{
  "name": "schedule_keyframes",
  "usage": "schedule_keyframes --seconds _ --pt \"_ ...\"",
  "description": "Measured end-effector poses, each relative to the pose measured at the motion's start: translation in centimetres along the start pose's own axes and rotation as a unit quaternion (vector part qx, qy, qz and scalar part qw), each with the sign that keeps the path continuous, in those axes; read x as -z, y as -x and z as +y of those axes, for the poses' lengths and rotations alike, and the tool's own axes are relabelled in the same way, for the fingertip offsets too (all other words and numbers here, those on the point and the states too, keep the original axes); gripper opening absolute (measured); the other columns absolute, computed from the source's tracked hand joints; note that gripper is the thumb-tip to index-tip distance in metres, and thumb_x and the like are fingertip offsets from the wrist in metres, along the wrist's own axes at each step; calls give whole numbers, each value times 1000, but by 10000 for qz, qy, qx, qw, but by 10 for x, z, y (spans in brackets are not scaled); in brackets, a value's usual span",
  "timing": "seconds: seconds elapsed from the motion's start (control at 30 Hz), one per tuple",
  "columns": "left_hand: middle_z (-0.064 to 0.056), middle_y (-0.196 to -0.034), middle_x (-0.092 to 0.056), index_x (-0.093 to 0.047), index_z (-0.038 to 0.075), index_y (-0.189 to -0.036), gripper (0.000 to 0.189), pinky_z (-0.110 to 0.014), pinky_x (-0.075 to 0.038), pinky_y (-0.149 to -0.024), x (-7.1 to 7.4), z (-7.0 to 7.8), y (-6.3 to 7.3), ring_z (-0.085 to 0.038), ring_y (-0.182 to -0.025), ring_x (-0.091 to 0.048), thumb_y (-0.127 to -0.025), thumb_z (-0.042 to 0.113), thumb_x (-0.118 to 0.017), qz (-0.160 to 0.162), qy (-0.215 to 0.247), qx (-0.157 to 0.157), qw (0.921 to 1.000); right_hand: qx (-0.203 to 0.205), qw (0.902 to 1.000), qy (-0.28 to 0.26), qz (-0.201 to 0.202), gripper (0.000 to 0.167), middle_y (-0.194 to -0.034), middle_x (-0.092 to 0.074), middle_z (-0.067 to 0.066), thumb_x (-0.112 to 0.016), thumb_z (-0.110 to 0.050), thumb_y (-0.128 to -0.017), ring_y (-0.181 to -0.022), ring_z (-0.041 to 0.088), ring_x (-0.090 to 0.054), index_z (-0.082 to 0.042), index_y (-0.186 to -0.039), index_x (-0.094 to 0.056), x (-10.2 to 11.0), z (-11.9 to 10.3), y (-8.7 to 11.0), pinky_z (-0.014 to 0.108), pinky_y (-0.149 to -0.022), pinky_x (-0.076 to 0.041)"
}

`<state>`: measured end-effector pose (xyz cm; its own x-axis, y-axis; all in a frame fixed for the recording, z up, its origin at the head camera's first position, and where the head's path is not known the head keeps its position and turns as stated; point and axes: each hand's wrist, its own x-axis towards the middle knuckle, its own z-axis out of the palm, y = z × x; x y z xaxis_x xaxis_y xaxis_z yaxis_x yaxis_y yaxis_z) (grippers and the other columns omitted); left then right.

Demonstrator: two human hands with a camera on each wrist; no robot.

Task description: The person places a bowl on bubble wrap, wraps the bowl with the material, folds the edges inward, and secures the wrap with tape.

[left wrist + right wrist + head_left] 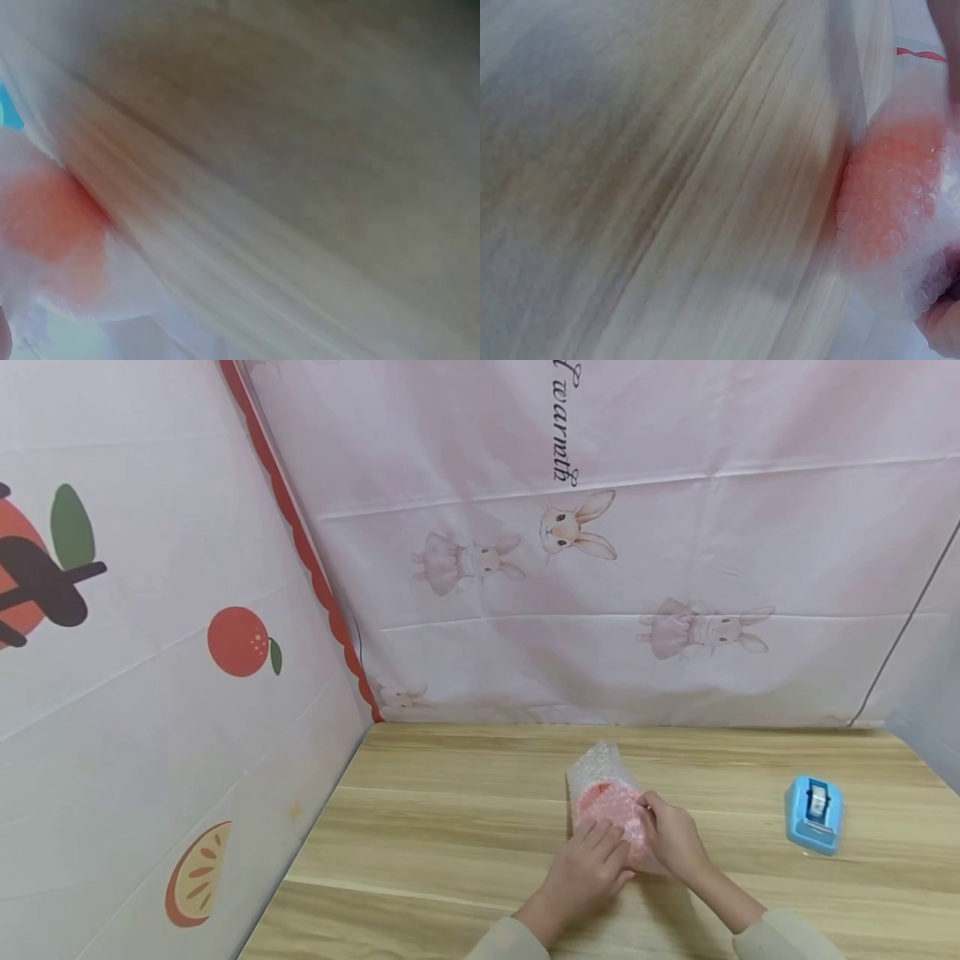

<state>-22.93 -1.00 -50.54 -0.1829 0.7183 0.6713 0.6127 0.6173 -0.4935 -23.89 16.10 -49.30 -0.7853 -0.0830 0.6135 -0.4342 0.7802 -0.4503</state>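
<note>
A round pink-red object (597, 792) lies inside clear bubble wrap (600, 763) on the wooden table, seen through the plastic. My left hand (588, 868) rests over the near left part of the bundle, its fingers laid on top of the wrap. On the bundle's right side, my right hand (675, 839) pinches the wrap's edge between thumb and fingers. The right wrist view shows the bubbled surface of the wrap (889, 195) close up, with fingers at the frame's edge. The left wrist view catches the wrapped bundle (52, 225) blurred, at its left side.
A blue tape dispenser (814, 814) stands on the wooden table (450, 827), to the right of the hands. Behind rises a pink cloth (487, 668) printed with rabbits. A white wall covering (285, 752) with fruit pictures borders the table on the left.
</note>
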Motion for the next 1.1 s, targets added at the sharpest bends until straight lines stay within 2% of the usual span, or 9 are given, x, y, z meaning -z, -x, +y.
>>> schedule_keyframes --seconds 0.07,0.17,0.4,0.67,0.93,1.1 --pt "4 -107 -65 -65 19 -101 35 -29 -43 -99 1 4 1 -13 -106 -58 -81 47 -59 -404 17 -16 9992 13 10000 30 -17 10 -58 -57 3 -62 7 -79 -50 8 -45 -1 -76 -58 0 0 -1 26 -44 -38" --pt "4 -109 -65 -63 19 -106 41 -28 -42 -100 1 8 2 -12 -107 -58 -78 49 -62 -794 98 146 9967 0 10000 64 -15 10 -59 -59 6 -63 8 -78 -50 12 -49 -1 -76 -58 -1 -1 -2 29 -44 -41" --pt "6 -106 -65 -57 19 -111 49 -26 -44 -93 -5 11 2 -11 -102 -59 -73 50 -66 -1060 -89 373 9936 -181 9993 194 -265 9 -65 -63 13 -62 9 -77 -55 27 -61 1 -79 -59 -4 -4 -4 38 -49 -49" --pt "7 -114 -64 -58 21 -116 55 -25 -44 -92 -6 12 0 -9 -103 -58 -74 57 -63 -1607 -306 415 9857 -578 9962 228 -615 2 -67 -64 17 -60 6 -81 -58 30 -62 5 -82 -58 -3 -10 -5 39 -50 -50" --pt "11 -106 -65 -61 24 -109 46 -22 -42 -84 -6 12 -8 -5 -93 -58 -76 57 -61 -1907 -355 517 9796 -580 9957 412 -590 5 -68 -58 13 -60 6 -78 -55 22 -56 4 -81 -57 -5 -12 -3 34 -47 -48" --pt "13 -96 -66 -63 26 -97 27 -21 -42 -78 -10 12 -9 -4 -85 -58 -83 48 -58 -1641 -447 586 9837 -544 9960 560 -424 8 -71 -52 12 -64 7 -74 -55 21 -53 2 -76 -58 -6 -13 -1 34 -47 -47"
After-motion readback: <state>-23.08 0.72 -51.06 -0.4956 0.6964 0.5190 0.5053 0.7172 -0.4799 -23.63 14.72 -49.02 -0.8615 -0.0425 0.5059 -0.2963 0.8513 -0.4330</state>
